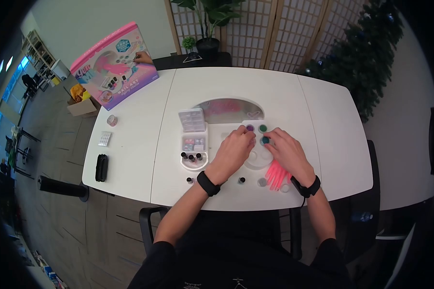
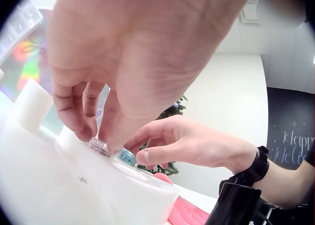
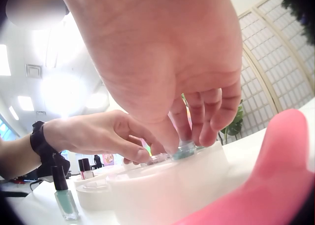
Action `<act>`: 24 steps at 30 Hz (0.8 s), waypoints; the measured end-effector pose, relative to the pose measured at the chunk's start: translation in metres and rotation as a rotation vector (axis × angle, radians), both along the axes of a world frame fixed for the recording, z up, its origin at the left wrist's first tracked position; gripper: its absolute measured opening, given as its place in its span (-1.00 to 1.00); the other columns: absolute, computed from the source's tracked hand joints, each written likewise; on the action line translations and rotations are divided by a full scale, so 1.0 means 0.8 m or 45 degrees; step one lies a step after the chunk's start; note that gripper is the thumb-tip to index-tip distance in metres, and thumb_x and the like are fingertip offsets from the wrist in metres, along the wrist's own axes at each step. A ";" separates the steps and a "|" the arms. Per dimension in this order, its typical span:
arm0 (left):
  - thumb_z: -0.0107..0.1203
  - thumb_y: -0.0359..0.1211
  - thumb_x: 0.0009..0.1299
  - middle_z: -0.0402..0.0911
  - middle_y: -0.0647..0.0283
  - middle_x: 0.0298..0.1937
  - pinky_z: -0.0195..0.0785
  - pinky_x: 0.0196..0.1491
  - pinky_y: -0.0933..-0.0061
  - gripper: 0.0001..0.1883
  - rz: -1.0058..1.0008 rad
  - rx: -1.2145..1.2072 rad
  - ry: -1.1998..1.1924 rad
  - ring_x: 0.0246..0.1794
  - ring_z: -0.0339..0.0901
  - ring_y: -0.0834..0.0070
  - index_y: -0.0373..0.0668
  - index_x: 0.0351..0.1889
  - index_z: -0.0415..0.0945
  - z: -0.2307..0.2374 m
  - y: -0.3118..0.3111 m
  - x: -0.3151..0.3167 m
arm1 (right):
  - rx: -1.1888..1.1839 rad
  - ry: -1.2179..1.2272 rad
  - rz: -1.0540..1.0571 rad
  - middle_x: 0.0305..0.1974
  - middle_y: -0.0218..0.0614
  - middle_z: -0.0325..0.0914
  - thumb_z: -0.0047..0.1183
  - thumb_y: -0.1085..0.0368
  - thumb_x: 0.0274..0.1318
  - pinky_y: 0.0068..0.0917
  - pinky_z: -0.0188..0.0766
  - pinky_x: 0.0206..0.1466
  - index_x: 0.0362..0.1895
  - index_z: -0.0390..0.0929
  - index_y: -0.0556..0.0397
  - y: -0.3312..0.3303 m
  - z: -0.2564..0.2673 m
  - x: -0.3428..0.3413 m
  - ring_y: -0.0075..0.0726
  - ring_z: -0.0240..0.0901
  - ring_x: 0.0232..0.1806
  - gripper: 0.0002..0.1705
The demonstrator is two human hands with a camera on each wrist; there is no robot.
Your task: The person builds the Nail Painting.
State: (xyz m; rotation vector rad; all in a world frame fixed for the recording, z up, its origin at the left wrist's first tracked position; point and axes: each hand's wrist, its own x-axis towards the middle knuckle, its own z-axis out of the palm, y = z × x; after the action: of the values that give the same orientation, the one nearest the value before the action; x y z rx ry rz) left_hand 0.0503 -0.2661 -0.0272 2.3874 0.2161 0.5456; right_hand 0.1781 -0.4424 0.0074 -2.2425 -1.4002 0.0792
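My left hand [image 1: 233, 152] pinches a small clear pot [image 2: 100, 147] with pale glitter at the white round base [image 2: 118, 190]. Beside it, my right hand [image 1: 288, 153] pinches a teal glitter pot [image 1: 265, 140] between thumb and fingers; the same teal pot [image 3: 184, 150] shows low in the right wrist view. Behind the hands, a purple pot [image 1: 250, 128] and a green pot [image 1: 263, 128] sit on the white base. The pink plastic hand [image 1: 278, 175] lies below my right hand, its fingers toward me.
A white organizer [image 1: 194, 143] with an open lid and dark-capped bottles stands left of my hands. Two bottles [image 1: 190, 180] [image 1: 241, 180] and clear pots [image 1: 262, 182] are near the front edge. A mirror [image 1: 229, 110] is behind; a pink box [image 1: 115, 65] stands back left.
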 end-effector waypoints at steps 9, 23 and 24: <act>0.24 -0.39 0.58 0.69 -0.03 0.04 0.58 0.02 -0.05 -0.80 0.013 -0.002 0.017 -0.06 0.71 -0.11 -0.32 0.03 0.71 0.000 -0.002 0.001 | -0.018 -0.025 0.047 0.04 -0.17 0.65 0.25 0.33 0.40 -0.07 0.62 0.09 0.17 0.68 0.11 0.001 0.001 0.004 0.13 0.67 -0.01 -0.68; 0.22 -0.37 0.60 0.70 -0.04 0.05 0.60 0.01 -0.04 -0.80 0.020 -0.024 0.069 -0.12 0.73 -0.10 -0.28 0.06 0.71 0.000 -0.002 0.002 | -0.064 0.018 0.033 -0.05 -0.09 0.60 0.26 0.36 0.35 0.00 0.59 0.01 0.12 0.70 0.19 0.005 -0.001 0.004 0.22 0.65 -0.10 -0.70; 0.22 -0.37 0.60 0.70 -0.04 0.05 0.60 0.00 -0.04 -0.80 0.020 -0.024 0.072 -0.12 0.73 -0.09 -0.28 0.06 0.71 0.000 -0.002 0.002 | -0.065 0.026 0.030 -0.06 -0.09 0.60 0.27 0.36 0.35 0.01 0.59 0.01 0.12 0.70 0.19 0.006 0.000 0.004 0.22 0.65 -0.10 -0.70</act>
State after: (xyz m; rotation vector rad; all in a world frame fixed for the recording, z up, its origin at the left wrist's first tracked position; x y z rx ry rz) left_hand 0.0518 -0.2674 -0.0272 2.3867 0.2642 0.4822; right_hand 0.1813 -0.4377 0.0071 -2.2607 -1.4286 0.1471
